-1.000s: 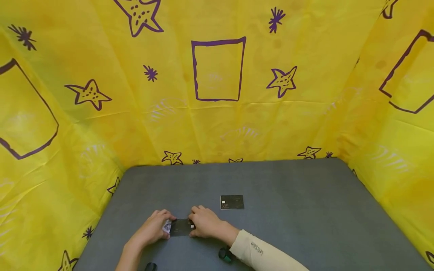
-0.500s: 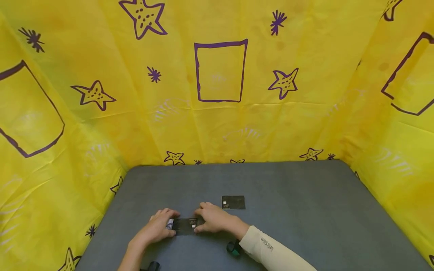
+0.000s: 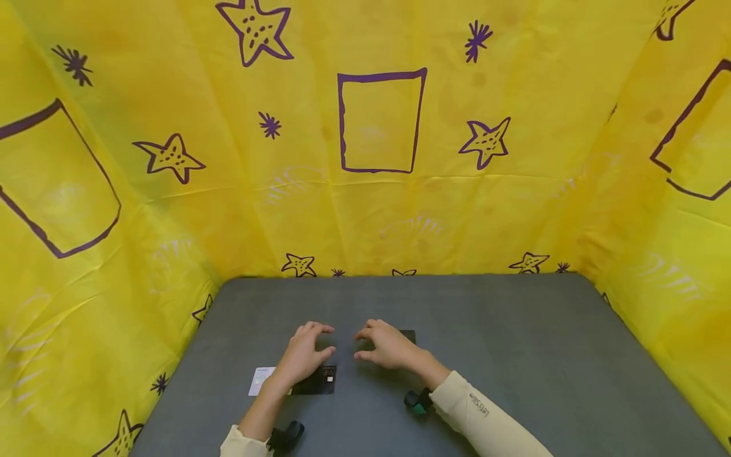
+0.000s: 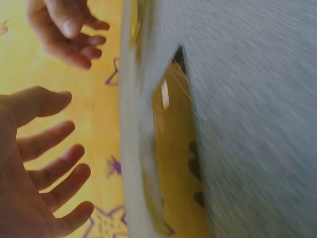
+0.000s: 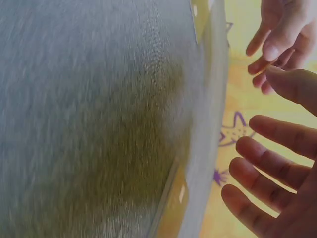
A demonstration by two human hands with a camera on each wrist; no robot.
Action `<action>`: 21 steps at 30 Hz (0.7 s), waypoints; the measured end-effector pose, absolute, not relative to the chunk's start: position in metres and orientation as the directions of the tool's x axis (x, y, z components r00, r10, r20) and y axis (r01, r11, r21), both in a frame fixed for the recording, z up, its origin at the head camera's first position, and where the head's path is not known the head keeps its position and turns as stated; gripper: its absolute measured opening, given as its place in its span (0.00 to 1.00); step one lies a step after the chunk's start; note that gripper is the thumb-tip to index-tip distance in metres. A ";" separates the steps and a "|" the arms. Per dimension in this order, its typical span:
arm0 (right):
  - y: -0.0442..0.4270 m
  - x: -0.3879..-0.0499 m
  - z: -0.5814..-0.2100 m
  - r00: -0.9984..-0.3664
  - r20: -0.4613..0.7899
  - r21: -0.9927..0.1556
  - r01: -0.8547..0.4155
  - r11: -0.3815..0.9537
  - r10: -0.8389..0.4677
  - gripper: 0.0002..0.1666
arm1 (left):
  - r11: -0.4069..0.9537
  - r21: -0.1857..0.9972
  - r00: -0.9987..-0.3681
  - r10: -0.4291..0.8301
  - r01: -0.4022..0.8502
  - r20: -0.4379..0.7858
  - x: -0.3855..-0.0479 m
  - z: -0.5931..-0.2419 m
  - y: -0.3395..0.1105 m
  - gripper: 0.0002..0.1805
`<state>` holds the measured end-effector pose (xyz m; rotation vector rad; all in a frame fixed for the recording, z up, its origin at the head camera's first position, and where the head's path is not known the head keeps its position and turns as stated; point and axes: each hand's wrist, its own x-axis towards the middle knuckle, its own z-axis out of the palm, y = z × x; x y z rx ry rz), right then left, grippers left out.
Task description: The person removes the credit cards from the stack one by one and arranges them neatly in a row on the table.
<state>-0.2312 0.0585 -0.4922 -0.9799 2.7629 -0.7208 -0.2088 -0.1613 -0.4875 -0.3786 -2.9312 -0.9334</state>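
Note:
A glossy black card marked VIP [image 3: 318, 383] lies on the grey table, and the left wrist view shows its shiny face [image 4: 176, 134] reflecting yellow. Beside it to the left is a whitish card [image 3: 259, 381]; my left wrist covers where the two meet. Raised above them, my left hand [image 3: 304, 353] has its fingers apart and holds nothing. Facing it, my right hand [image 3: 389, 346] is also raised, fingers loosely bent with nothing between them. Behind the right hand a second black card [image 3: 408, 335] is mostly hidden. Both hands look relaxed in the wrist views.
The grey tabletop [image 3: 502, 362] extends widely to the right. Yellow cloth walls [image 3: 377, 216] with purple star drawings enclose its back and sides. Dark straps with cameras sit on the left wrist [image 3: 287, 437] and right wrist [image 3: 419, 402].
Both hands have let go of the black card and moved up and away from it. The whitish card at left has come into view. The head view has shifted slightly.

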 end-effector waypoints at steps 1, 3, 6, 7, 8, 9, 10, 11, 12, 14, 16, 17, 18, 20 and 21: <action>0.062 -0.232 -0.492 -0.789 0.051 -0.481 -0.557 0.678 -0.612 0.23 | 0.789 0.560 -0.967 0.223 0.251 0.120 -0.212 -0.487 -0.157 0.18; 0.067 -0.235 -0.492 -0.800 0.074 -0.495 -0.548 0.674 -0.596 0.22 | 0.788 0.556 -0.964 0.231 0.263 0.129 -0.219 -0.485 -0.148 0.18; 0.075 -0.236 -0.491 -0.814 0.102 -0.516 -0.535 0.669 -0.572 0.22 | 0.781 0.567 -0.965 0.230 0.261 0.128 -0.227 -0.484 -0.137 0.19; 0.078 -0.237 -0.492 -0.816 0.107 -0.524 -0.532 0.666 -0.568 0.22 | 0.777 0.572 -0.964 0.232 0.262 0.128 -0.229 -0.485 -0.134 0.19; 0.081 -0.237 -0.492 -0.821 0.108 -0.533 -0.524 0.664 -0.560 0.22 | 0.770 0.582 -0.965 0.233 0.261 0.124 -0.230 -0.485 -0.130 0.20; 0.084 -0.237 -0.492 -0.826 0.110 -0.541 -0.516 0.664 -0.552 0.22 | 0.765 0.588 -0.964 0.235 0.262 0.123 -0.231 -0.487 -0.127 0.20; 0.087 -0.237 -0.493 -0.832 0.109 -0.547 -0.507 0.667 -0.543 0.22 | 0.759 0.596 -0.964 0.239 0.262 0.120 -0.232 -0.488 -0.124 0.20; 0.090 -0.237 -0.493 -0.839 0.109 -0.551 -0.498 0.669 -0.534 0.22 | 0.752 0.604 -0.963 0.244 0.264 0.118 -0.233 -0.489 -0.120 0.20; 0.093 -0.238 -0.494 -0.844 0.108 -0.554 -0.490 0.673 -0.525 0.22 | 0.745 0.611 -0.961 0.250 0.268 0.117 -0.233 -0.490 -0.117 0.20; 0.099 -0.238 -0.495 -0.857 0.102 -0.563 -0.469 0.681 -0.506 0.22 | 0.734 0.623 -0.959 0.260 0.272 0.113 -0.233 -0.493 -0.110 0.21; 0.105 -0.238 -0.497 -0.866 0.099 -0.561 -0.456 0.691 -0.491 0.22 | 0.727 0.630 -0.958 0.268 0.273 0.106 -0.233 -0.495 -0.103 0.22; 0.108 -0.238 -0.497 -0.869 0.096 -0.558 -0.451 0.697 -0.485 0.22 | 0.725 0.632 -0.957 0.272 0.272 0.099 -0.233 -0.496 -0.101 0.22; 0.110 -0.237 -0.498 -0.872 0.094 -0.557 -0.446 0.701 -0.480 0.22 | 0.726 0.632 -0.956 0.276 0.272 0.094 -0.233 -0.497 -0.098 0.23; 0.114 -0.238 -0.499 -0.879 0.087 -0.551 -0.435 0.712 -0.469 0.24 | 0.728 0.633 -0.957 0.280 0.265 0.078 -0.234 -0.498 -0.095 0.24; 0.116 -0.238 -0.500 -0.882 0.084 -0.548 -0.430 0.718 -0.464 0.24 | 0.729 0.633 -0.956 0.284 0.262 0.070 -0.234 -0.498 -0.093 0.24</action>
